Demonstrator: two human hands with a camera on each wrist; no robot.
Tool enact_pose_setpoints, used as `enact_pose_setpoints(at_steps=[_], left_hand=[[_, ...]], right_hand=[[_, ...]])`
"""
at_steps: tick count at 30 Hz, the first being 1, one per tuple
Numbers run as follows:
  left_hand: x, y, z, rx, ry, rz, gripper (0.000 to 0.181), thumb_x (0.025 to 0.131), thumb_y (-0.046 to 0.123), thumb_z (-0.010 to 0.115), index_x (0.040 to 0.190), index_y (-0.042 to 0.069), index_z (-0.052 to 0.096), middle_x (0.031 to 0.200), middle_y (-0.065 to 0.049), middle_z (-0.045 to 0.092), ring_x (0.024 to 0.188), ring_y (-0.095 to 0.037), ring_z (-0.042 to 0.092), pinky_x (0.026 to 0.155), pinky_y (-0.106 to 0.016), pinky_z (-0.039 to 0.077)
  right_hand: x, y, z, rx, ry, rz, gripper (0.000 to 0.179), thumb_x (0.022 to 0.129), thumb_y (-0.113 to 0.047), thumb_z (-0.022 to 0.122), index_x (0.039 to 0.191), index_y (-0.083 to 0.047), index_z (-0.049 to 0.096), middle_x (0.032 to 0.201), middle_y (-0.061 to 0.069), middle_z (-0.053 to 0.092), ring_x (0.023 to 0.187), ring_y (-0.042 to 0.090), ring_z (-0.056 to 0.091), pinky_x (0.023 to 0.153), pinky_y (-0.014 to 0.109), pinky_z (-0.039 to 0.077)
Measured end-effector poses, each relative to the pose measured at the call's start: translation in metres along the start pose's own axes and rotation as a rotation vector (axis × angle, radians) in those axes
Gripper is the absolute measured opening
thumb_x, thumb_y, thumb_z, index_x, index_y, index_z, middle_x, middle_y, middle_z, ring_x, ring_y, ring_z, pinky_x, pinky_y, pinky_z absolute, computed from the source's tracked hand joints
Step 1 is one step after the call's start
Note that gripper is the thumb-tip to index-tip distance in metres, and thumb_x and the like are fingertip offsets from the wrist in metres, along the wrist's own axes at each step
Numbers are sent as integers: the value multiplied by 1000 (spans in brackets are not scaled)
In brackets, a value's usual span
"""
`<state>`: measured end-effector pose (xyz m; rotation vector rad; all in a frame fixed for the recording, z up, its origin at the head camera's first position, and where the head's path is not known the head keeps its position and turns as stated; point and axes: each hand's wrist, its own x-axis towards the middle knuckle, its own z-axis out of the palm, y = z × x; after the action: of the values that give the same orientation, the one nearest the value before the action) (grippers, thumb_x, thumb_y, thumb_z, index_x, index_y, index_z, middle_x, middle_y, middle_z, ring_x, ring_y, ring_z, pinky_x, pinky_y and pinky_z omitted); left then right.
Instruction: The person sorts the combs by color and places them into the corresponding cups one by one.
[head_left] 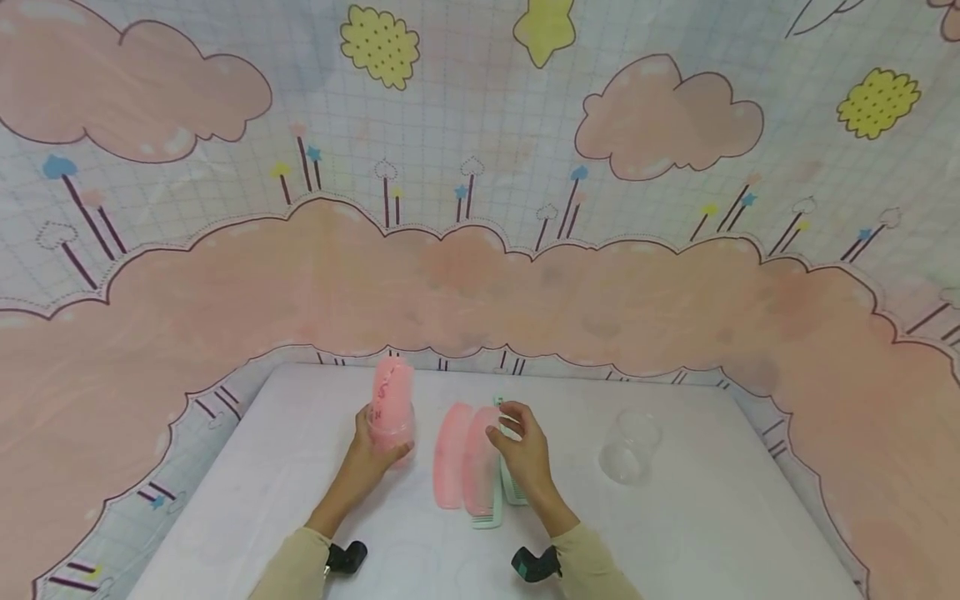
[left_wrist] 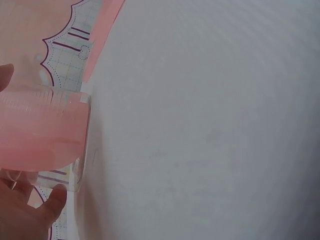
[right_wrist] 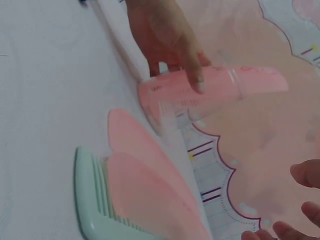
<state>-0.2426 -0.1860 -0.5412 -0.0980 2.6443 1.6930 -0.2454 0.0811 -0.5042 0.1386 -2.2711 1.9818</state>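
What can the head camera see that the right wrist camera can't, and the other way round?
Only the head view: the clear container off to the right and the yellow star up top.

Only the right wrist view: no extra thing I can make out.

Both: the left hand holding a clear cup with a pink piece inside, a green comb, pink curved pieces, and some of the right hand.

White table (head_left: 720, 517); pink pieces (head_left: 451, 467); green combs (head_left: 487, 522); clear cup (head_left: 626, 462)
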Motion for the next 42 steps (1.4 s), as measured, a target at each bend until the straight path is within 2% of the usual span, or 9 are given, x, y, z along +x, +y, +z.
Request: enact_pose_setpoints(at_steps=[7,13,18,30,42], left_hand=[[-2,-2,0,3,-1,-7,107,85,40,75,154,13,-3,159,-24,18,144,-40,27,118,-60,23],[-1,-1,-1,7,0,2,108,85,44,74,154,14,-4,159,-23,18,145,-40,26,118,-60,22],[-2,-1,0,14,-2,-15,109,85,45,74,155,14,-5,160,-23,16,146,-40,25,118,-60,21],[0,-2,-1,15,5,-3,109,86,44,73,155,14,-6,161,-23,15,146,-40,24,118,-60,21],[-2,-2,0,2,3,6,107,86,40,73,154,13,-5,159,-24,17,144,-40,27,117,-61,23]], right_hand=[[-1,19,0,-82,-6,77,56,87,-16,73,136,-6,48,143,17,51,130,37,53,100,44,52],[1,25,-1,-117,-20,123,62,83,-16,77,138,-10,48,147,17,48,131,39,51,101,48,50],[2,30,-1,-139,-34,137,66,80,-14,79,138,-10,48,146,21,47,130,42,51,99,48,52],[6,32,2,-154,-64,161,65,80,-13,80,137,-8,49,146,24,46,129,44,52,98,49,52],[6,37,6,-203,-6,200,60,78,-11,80,132,-7,54,137,22,55,116,37,63,91,45,56]])
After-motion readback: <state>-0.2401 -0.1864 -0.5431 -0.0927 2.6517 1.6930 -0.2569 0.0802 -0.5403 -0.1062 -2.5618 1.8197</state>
